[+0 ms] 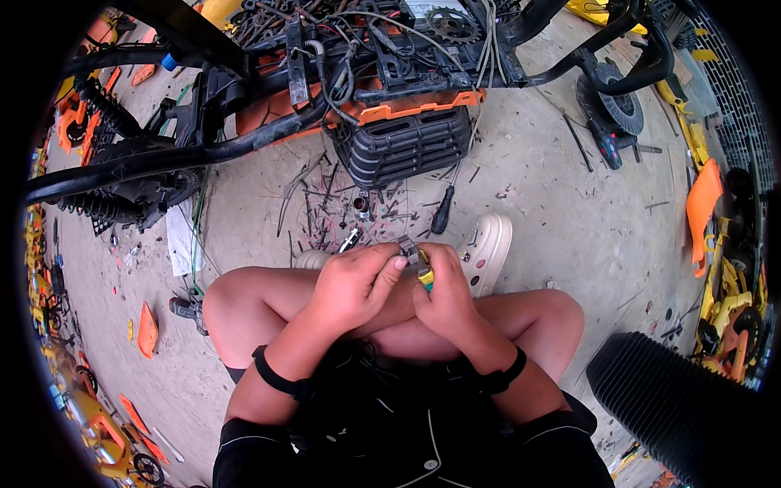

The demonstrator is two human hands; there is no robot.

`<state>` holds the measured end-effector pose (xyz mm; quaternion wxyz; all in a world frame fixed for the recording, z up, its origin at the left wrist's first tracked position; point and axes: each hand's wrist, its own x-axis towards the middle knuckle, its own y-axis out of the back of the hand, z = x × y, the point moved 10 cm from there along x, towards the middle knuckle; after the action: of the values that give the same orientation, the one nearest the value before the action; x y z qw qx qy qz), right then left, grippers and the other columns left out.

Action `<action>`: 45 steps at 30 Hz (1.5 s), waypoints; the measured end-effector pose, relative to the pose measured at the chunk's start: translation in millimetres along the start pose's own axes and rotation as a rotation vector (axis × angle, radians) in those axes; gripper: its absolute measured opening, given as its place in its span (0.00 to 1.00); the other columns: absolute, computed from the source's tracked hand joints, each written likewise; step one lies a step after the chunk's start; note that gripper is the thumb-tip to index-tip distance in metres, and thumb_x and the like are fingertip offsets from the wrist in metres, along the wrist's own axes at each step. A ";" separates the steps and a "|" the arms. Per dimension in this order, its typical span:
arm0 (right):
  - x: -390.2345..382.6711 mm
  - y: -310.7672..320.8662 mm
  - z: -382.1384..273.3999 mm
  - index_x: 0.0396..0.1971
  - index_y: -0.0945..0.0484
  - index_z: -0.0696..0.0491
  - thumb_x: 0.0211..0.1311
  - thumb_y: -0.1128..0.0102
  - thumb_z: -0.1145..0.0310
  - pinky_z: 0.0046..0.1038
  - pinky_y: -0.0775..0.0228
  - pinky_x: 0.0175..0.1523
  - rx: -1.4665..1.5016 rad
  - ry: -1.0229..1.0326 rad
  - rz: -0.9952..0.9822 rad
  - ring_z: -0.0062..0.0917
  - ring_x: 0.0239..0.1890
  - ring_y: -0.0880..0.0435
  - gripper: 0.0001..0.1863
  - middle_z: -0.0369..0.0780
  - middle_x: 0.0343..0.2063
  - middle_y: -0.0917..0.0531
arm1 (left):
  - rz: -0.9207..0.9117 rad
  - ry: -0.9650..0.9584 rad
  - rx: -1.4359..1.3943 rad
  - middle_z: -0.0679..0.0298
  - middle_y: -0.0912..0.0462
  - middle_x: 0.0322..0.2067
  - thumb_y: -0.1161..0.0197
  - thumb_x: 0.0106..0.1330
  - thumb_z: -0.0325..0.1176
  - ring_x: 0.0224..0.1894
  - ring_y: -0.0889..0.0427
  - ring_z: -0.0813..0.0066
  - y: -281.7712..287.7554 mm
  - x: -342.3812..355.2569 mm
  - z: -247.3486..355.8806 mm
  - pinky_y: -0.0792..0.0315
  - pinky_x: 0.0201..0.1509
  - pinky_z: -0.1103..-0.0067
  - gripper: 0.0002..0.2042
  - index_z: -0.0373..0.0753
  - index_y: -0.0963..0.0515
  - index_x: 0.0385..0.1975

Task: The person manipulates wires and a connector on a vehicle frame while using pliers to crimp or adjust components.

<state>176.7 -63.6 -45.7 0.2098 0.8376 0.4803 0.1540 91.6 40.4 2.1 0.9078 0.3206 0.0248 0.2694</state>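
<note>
In front of my crossed legs, my two hands meet close together. My right hand (446, 291) is closed round pliers (425, 278) with a yellow-and-green handle; their metal head points away from me between the hands. My left hand (358, 285) is closed, thumb against fingers, on something small and dark at the pliers' head, mostly hidden by the fingers. Just beyond the hands lie a silver-and-black tool (350, 239) and a small metal cylinder (362, 205). A black-handled screwdriver (443, 210) rests on the floor to their right.
A black vehicle frame (244, 146) with wiring and a slatted black grille (411, 146) stands ahead. Wire scraps litter the floor under it. A cordless drill (608, 149) lies far right. A ribbed black object (659, 398) is near right. Orange panels (703, 213) lie at the sides.
</note>
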 end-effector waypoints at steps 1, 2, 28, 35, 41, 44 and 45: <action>0.1 0.3 -0.3 0.52 0.31 0.60 0.44 0.43 0.84 0.44 0.33 0.59 -0.007 0.001 0.000 0.51 0.54 0.27 0.28 0.52 0.47 0.23 | -0.017 0.017 -0.042 0.53 0.16 0.27 0.37 0.70 0.34 0.29 0.16 0.53 -0.4 0.2 -0.9 0.23 0.33 0.67 0.08 0.34 0.20 0.38; 0.0 1.0 -1.2 0.52 0.31 0.60 0.44 0.43 0.84 0.44 0.33 0.59 -0.008 0.006 0.006 0.51 0.53 0.27 0.28 0.52 0.47 0.23 | -0.034 0.033 -0.084 0.53 0.16 0.27 0.38 0.71 0.34 0.29 0.15 0.54 -1.1 0.4 -1.8 0.22 0.33 0.68 0.08 0.34 0.20 0.38; 2.1 8.8 -0.1 0.47 0.29 0.59 0.46 0.44 0.84 0.41 0.28 0.52 -0.017 -0.026 0.140 0.48 0.45 0.22 0.23 0.50 0.40 0.21 | -0.094 0.391 -0.815 0.66 0.23 0.22 0.50 0.80 0.35 0.27 0.25 0.81 -39.7 -17.2 -34.0 0.29 0.37 0.81 0.14 0.32 0.25 0.35; -9.8 -12.1 95.4 0.49 0.27 0.57 0.57 0.46 0.81 0.25 0.29 0.47 0.468 -0.691 -0.038 0.22 0.42 0.21 0.17 0.38 0.39 0.20 | -0.056 0.271 -0.764 0.66 0.24 0.28 0.53 0.80 0.32 0.31 0.26 0.81 -34.6 -12.2 -30.7 0.30 0.40 0.82 0.11 0.32 0.26 0.47; -17.2 -28.6 106.9 0.50 0.25 0.56 0.63 0.42 0.70 0.22 0.31 0.32 0.627 -0.905 -0.128 0.21 0.33 0.20 0.16 0.38 0.33 0.18 | -0.113 0.410 -0.975 0.66 0.25 0.28 0.53 0.80 0.32 0.31 0.27 0.80 -38.6 -10.9 -26.5 0.30 0.38 0.82 0.12 0.32 0.26 0.50; -15.8 -38.9 101.9 0.47 0.25 0.57 0.62 0.44 0.70 0.21 0.33 0.30 0.768 -0.960 -0.162 0.20 0.28 0.23 0.14 0.39 0.32 0.17 | -0.150 0.531 -1.120 0.66 0.26 0.25 0.54 0.81 0.35 0.27 0.28 0.80 -40.8 -16.5 -36.5 0.33 0.31 0.84 0.13 0.32 0.25 0.48; -15.7 -42.1 100.2 0.46 0.25 0.57 0.61 0.44 0.71 0.20 0.34 0.29 0.830 -0.975 -0.167 0.20 0.26 0.24 0.14 0.39 0.31 0.17 | -0.158 0.562 -1.161 0.66 0.26 0.24 0.54 0.81 0.36 0.26 0.29 0.79 -41.2 -17.9 -38.9 0.35 0.28 0.85 0.14 0.32 0.25 0.47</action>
<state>183.9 -78.6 -154.2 0.0737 0.7828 0.4128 -0.4597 87.3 26.8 -55.6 0.9095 -0.3074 0.1351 0.2451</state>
